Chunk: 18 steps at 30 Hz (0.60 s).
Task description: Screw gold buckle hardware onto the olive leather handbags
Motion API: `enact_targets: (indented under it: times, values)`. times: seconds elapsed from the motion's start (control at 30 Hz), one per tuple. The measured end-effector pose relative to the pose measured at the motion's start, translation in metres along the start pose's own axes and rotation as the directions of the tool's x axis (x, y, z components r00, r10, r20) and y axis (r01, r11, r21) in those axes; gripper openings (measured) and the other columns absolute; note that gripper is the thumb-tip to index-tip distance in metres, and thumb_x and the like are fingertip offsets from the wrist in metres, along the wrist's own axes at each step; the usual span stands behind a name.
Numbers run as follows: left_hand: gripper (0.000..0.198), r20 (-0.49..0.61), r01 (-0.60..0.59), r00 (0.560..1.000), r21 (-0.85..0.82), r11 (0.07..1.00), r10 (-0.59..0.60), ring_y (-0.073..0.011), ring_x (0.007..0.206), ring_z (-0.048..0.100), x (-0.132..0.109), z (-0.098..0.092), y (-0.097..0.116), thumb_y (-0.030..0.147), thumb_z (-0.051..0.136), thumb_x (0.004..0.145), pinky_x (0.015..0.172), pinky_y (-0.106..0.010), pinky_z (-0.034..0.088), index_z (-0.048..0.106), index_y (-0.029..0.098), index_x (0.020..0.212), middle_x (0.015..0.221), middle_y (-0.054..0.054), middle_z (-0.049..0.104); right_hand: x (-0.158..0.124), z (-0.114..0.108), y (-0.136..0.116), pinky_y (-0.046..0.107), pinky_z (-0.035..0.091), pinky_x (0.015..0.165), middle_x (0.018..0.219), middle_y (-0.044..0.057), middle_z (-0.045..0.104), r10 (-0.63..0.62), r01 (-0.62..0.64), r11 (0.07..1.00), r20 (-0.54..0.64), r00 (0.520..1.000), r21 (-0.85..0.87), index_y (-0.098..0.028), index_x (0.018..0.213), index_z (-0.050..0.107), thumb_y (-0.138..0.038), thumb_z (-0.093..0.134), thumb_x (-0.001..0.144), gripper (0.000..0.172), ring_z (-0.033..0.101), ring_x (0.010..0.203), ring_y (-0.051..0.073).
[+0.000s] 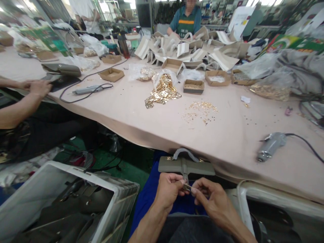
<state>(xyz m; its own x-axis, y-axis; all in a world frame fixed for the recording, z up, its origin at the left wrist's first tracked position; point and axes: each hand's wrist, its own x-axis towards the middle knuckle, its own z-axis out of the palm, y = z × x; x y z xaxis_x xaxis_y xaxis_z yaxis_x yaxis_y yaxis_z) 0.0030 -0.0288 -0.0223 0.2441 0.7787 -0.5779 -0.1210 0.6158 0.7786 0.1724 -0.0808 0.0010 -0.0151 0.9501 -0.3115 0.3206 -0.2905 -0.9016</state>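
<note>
A: ok, using the olive bag [172, 166] as landmark and going left to right, seeing what?

B: Spotting a grey crate [128, 199] left of the bag first. Then pinching the left end of a small metal piece [187, 187] with the left hand [168, 188], just below the bag, angling that forearm up from below-left.

A: Doing which step, guessing?

B: Probably fitting the piece to the end of the bag's front strap [185, 167]. Not telling from here whether already attached, tbh.

A: And further right?

B: Pinching the piece's other end with the right hand [212, 195], below and right of the bag, curling the spare fingers loosely. Also seeing a corded driver [271, 146] well right of the bag.

A: Next move calling for?

B: Likely calling for steady fingertips and squaring piece to strap.
</note>
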Motion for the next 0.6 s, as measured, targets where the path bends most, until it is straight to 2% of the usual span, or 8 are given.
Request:
enact_targets:
  times: [0.1, 0.2, 0.37, 0.6]
  values:
    - [0.029, 0.014, -0.012, 1.0, 0.008, 1.0, 0.012, -0.017, 0.058, 0.066, 0.001, -0.001, -0.002, 0.033, 0.077, 0.062, 0.053, -0.022, 0.046, 0.081, 0.008, 0.075, 0.069, -0.013, 0.076, 0.001, 0.006, 0.004, 0.029, 0.055, 0.061, 0.069, 0.008, 0.072, 0.135, -0.12, 0.943, -0.029, 0.99, 0.311, -0.015, 0.083, 0.07, -0.058, 0.072, 0.086, 0.043, 0.067, 0.06, 0.019]
    - [0.028, -0.011, -0.036, 0.999, 0.034, 0.999, 0.037, -0.014, 0.058, 0.06, 0.001, -0.001, -0.003, 0.032, 0.077, 0.06, 0.054, -0.023, 0.045, 0.082, 0.008, 0.074, 0.069, -0.012, 0.075, 0.004, 0.016, 0.01, 0.031, 0.058, 0.062, 0.076, 0.012, 0.075, 0.195, -0.135, 0.887, -0.092, 0.977, 0.441, -0.014, 0.083, 0.072, -0.06, 0.08, 0.078, 0.047, 0.07, 0.062, 0.021]
    - [0.028, -0.032, -0.054, 0.998, 0.055, 0.997, 0.056, -0.0114, 0.051, 0.053, 0.002, -0.002, -0.005, 0.033, 0.078, 0.06, 0.049, -0.023, 0.041, 0.082, 0.008, 0.072, 0.061, -0.008, 0.07, 0.006, 0.027, 0.021, 0.025, 0.052, 0.055, 0.069, 0.007, 0.07, 0.216, -0.129, 0.916, -0.197, 0.956, 0.379, -0.015, 0.082, 0.074, -0.059, 0.084, 0.074, 0.046, 0.065, 0.061, 0.018]
    - [0.025, 0.0, -0.025, 1.0, 0.0, 1.0, 0.025, -0.0117, 0.048, 0.056, 0.003, -0.002, -0.006, 0.031, 0.076, 0.057, 0.049, -0.023, 0.048, 0.078, 0.007, 0.065, 0.056, -0.008, 0.066, 0.003, 0.027, 0.027, 0.025, 0.046, 0.054, 0.066, 0.004, 0.065, 0.196, -0.137, 0.948, -0.185, 0.963, 0.289, -0.015, 0.083, 0.073, -0.06, 0.078, 0.081, 0.045, 0.059, 0.059, 0.016]
